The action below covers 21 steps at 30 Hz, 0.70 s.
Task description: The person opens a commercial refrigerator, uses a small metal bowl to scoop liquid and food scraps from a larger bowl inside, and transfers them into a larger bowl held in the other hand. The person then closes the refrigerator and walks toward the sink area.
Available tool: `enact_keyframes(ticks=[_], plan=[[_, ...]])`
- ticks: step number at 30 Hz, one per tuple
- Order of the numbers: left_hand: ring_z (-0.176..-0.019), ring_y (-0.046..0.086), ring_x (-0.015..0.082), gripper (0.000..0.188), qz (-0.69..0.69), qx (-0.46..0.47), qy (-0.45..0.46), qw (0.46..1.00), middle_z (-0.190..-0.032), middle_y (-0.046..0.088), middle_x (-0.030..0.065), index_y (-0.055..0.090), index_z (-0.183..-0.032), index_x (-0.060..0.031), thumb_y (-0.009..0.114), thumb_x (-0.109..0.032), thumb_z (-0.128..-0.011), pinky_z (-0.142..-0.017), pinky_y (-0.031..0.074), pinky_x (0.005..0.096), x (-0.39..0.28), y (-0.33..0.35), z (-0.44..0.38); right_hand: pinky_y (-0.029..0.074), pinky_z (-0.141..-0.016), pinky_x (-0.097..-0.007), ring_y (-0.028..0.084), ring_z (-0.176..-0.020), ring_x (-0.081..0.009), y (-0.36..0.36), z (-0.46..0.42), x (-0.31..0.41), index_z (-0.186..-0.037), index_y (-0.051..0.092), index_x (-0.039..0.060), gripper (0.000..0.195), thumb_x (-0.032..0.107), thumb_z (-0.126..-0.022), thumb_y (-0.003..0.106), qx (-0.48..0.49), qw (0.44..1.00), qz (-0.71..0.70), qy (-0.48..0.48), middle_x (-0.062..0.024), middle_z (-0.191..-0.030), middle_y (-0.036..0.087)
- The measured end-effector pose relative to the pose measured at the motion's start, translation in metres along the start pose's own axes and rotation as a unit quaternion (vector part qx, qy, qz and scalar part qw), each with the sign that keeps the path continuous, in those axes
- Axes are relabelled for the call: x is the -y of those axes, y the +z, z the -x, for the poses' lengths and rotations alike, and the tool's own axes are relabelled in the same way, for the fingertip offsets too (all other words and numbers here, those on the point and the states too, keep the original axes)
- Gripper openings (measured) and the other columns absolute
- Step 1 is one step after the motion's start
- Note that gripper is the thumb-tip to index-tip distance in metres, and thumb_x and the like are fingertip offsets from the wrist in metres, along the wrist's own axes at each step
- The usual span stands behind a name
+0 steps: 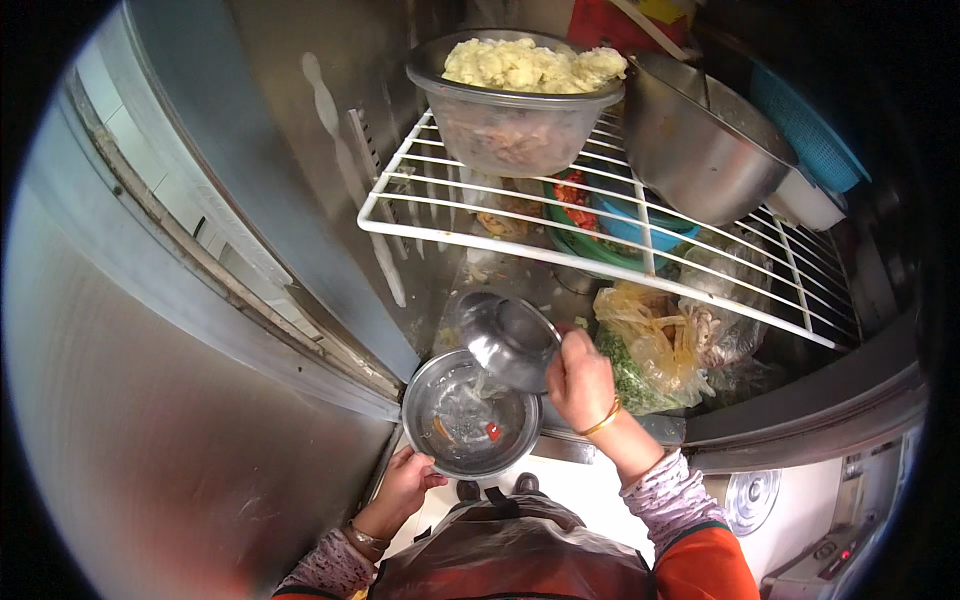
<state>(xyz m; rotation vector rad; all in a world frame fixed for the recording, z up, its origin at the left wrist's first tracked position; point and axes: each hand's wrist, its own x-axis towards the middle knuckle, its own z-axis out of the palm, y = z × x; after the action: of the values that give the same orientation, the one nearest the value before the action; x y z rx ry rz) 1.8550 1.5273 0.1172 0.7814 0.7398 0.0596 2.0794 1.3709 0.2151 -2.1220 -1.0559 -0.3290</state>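
Observation:
My left hand (pixel 409 476) grips the near-left rim of a round metal basin (pixel 474 446). A little clear liquid or film shows in its bottom, along with a small red piece (pixel 493 431) and an orange strip; I cannot tell exactly what they are. Pinched by its right edge in my right hand (pixel 583 379) is a smaller shiny metal bowl (pixel 501 326), tilted over the basin's far rim. Its inside looks bare. Beside my right hand lies a yellowish plastic bag (pixel 660 337) with chopped green vegetables (pixel 626 371) showing through.
Above the bowls juts a white wire shelf (pixel 480 240) inside a metal refrigerator. It bears a clear tub (pixel 517 135) topped by a metal bowl of pale yellow mash (pixel 525 64), and a large steel pot (pixel 697 142). Below sits a green basket (pixel 577 240). At left stands the open door (pixel 187 420).

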Motion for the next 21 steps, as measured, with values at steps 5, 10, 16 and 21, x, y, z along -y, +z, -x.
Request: enact_keyframes(ticks=[5, 10, 16, 21], plan=[[-0.072, 0.059, 0.0179, 0.019, -0.004, -0.004, -0.001, 1.000, -0.090, 0.059, 0.0102, 0.050, -0.098, -0.0013, 0.044, -0.005, -0.080, -0.060, 0.051, 0.0293, 0.000, 0.000, -0.001, 0.047, -0.051, -0.0455, 0.055, -0.060, -0.0389, 0.012, -0.020, -0.044, -0.086, 0.043, 0.0018, 0.019, 0.003, -0.068, 0.051, 0.013, 0.977, 0.206, 0.046, -0.0204, -0.096, 0.052], [-0.078, 0.059, 0.0191, 0.022, -0.018, 0.008, -0.007, 1.000, -0.095, 0.059, 0.0079, 0.050, -0.099, -0.0045, 0.045, -0.006, -0.079, -0.063, 0.049, 0.0319, 0.004, -0.006, -0.004, 0.050, -0.052, -0.0413, 0.060, -0.064, -0.0357, 0.039, -0.028, -0.075, -0.088, 0.044, 0.0035, 0.010, 0.007, -0.078, 0.044, 0.060, 0.948, 0.300, 0.093, -0.0221, -0.101, 0.051], [-0.070, 0.058, 0.0170, 0.022, -0.004, 0.001, 0.000, 1.000, -0.088, 0.059, 0.0085, 0.049, -0.099, -0.0012, 0.046, -0.005, -0.077, -0.062, 0.051, 0.0317, 0.001, 0.000, -0.002, 0.050, -0.059, -0.0432, 0.058, -0.067, -0.0395, 0.111, -0.025, -0.103, -0.097, 0.042, -0.0008, 0.026, 0.007, -0.074, 0.051, 0.033, 0.958, 0.113, 0.262, -0.0274, -0.102, 0.051], [-0.071, 0.060, 0.0185, 0.023, -0.021, -0.014, 0.003, 1.000, -0.088, 0.059, 0.0090, 0.049, -0.098, -0.0012, 0.047, -0.005, -0.076, -0.062, 0.051, 0.0323, -0.001, -0.001, -0.001, 0.046, -0.036, -0.0333, 0.056, -0.051, -0.0264, 0.157, -0.022, -0.095, -0.096, 0.042, -0.0018, 0.019, 0.005, -0.079, 0.047, -0.075, 0.722, -0.390, 0.567, -0.0148, -0.078, 0.053]])
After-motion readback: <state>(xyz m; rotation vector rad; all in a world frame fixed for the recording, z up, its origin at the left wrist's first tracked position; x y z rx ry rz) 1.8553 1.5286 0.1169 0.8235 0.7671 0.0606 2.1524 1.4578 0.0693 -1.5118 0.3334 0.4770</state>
